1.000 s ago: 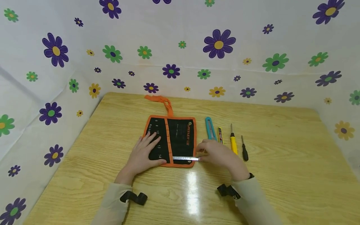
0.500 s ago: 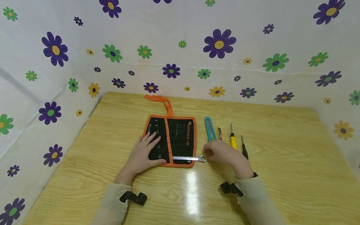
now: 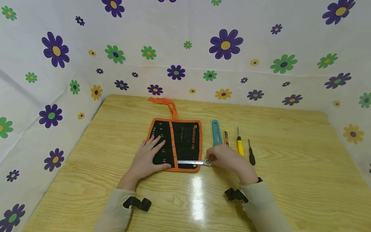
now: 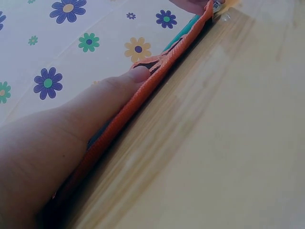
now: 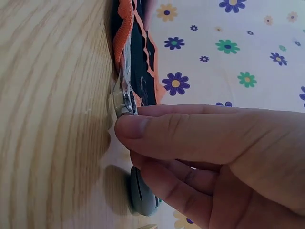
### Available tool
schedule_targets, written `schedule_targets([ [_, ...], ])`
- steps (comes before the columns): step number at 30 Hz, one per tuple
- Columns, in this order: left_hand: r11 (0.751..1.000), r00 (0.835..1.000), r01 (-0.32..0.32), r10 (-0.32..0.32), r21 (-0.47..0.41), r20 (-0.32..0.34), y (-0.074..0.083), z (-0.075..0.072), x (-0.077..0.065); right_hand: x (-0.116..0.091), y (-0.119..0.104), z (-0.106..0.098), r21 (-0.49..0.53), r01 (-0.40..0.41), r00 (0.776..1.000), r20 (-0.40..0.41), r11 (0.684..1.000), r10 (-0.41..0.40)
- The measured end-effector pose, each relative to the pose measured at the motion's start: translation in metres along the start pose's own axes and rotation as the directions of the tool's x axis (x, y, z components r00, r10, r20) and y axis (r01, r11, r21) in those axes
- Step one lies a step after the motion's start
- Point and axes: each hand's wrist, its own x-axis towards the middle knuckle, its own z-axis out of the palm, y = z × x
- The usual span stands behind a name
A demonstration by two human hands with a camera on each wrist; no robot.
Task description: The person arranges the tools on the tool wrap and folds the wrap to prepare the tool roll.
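Note:
A black tool pouch [image 3: 186, 137] with orange trim lies unrolled on the table, its pockets marked with numbers. My left hand [image 3: 147, 159] rests on its left part with fingers spread, the thumb [image 4: 112, 93] along the near edge. A silver combination wrench [image 3: 192, 162] lies across the near end of the pouch, its far end hidden in the pocket marked 14. Its ring end [image 5: 127, 101] sticks out past the right edge. There my right hand [image 3: 229, 159] pinches the tip of the ring between thumb and forefinger, the other fingers curled.
Right of the pouch lie a teal utility knife [image 3: 216, 132], a small yellow-and-black case [image 3: 226, 138], a yellow-handled screwdriver [image 3: 240, 146] and a black-handled screwdriver [image 3: 252, 158]. An orange tie strap [image 3: 171, 104] trails behind the pouch. Flowered cloth hangs behind the table.
My right hand shifted right along the wrench, baring its ring end, then came back slightly left against the ring. The left hand has stayed on the pouch.

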Motion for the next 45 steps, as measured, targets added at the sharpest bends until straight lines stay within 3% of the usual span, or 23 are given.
schedule_targets([
  [12, 1.0, 1.0, -0.007, 0.007, -0.003, -0.006, -0.001, 0.001, 0.0, 0.008, -0.011, 0.01, 0.027, 0.07, 0.994, -0.086, 0.997, -0.067],
  [32, 1.0, 1.0, 0.003, -0.003, 0.003, 0.007, 0.0, -0.001, 0.002, 0.019, -0.024, 0.025, 0.059, 0.114, 0.993, -0.041, 0.992, -0.112],
  [45, 1.0, 1.0, -0.002, 0.002, 0.01, 0.004, -0.001, -0.001, 0.002, 0.021, -0.028, 0.029, 0.043, 0.167, 0.983, -0.09, 0.985, -0.163],
])
